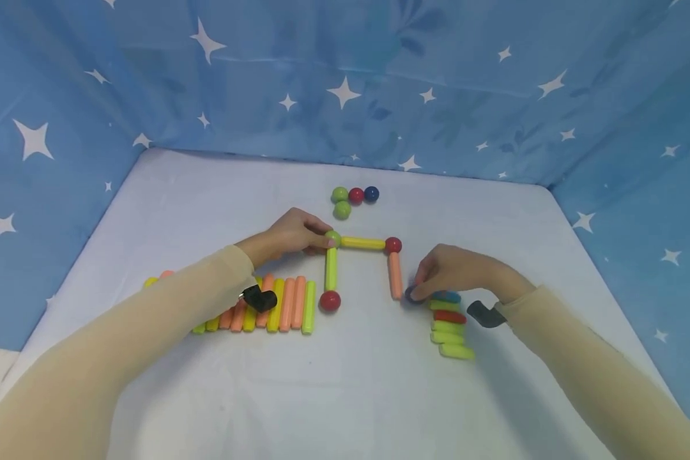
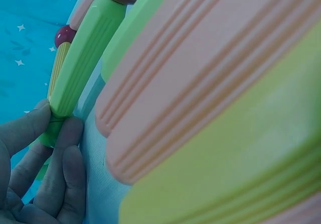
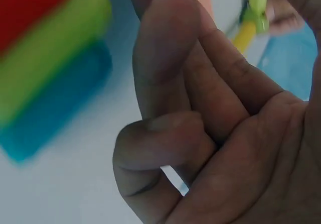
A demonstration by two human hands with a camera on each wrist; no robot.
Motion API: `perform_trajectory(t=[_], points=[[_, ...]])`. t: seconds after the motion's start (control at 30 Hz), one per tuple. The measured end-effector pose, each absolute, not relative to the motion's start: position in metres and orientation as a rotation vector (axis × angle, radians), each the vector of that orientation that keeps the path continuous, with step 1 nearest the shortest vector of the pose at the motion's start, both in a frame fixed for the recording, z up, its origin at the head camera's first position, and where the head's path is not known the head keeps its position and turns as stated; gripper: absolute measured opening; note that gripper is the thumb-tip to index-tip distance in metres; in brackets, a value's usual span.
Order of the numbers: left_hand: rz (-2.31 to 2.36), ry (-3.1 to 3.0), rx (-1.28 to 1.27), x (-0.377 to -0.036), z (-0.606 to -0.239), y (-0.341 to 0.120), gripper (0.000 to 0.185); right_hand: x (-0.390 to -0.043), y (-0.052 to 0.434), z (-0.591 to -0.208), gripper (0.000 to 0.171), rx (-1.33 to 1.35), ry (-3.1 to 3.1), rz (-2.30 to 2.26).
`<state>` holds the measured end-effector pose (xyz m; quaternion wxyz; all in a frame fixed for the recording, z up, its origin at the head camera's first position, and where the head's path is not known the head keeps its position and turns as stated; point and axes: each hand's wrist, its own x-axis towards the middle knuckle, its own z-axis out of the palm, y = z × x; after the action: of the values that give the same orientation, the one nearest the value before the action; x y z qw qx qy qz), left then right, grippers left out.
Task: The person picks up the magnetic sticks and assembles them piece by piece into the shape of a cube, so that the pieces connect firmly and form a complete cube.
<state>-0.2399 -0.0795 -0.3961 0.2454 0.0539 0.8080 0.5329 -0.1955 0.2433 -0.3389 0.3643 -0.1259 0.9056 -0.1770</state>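
My left hand (image 1: 300, 231) pinches a green ball (image 1: 333, 239) at the far left corner of a frame of sticks and balls. From that ball a yellow stick (image 1: 363, 243) runs right to a red ball (image 1: 393, 245), and a green stick (image 1: 331, 269) runs towards me to another red ball (image 1: 330, 301). An orange stick (image 1: 395, 276) comes down from the right red ball. Close to its near end, my right hand (image 1: 457, 271) holds a dark blue ball (image 1: 411, 295) between thumb and fingers. Whether ball and stick touch, I cannot tell.
Orange, yellow and green sticks (image 1: 286, 304) lie in a row under the left forearm. Right of the frame is a column of green, red and blue sticks (image 1: 450, 317). Behind it sit green balls (image 1: 342, 210), a red ball (image 1: 356, 195) and a blue ball (image 1: 371, 193).
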Motion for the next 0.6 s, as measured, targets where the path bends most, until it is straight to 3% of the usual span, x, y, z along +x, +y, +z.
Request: perform_trajectory(t=[0.23, 0.6], points=[[1.455, 2.193, 0.15, -0.238, -0.393, -0.078, 0.038, -0.179, 0.222, -0.349, 0.03, -0.344, 2.298, -0.447], [1.44, 2.207, 0.149, -0.236, -0.39, -0.078, 0.038, -0.193, 0.226, -0.357, 0.046, -0.255, 2.371, -0.527]])
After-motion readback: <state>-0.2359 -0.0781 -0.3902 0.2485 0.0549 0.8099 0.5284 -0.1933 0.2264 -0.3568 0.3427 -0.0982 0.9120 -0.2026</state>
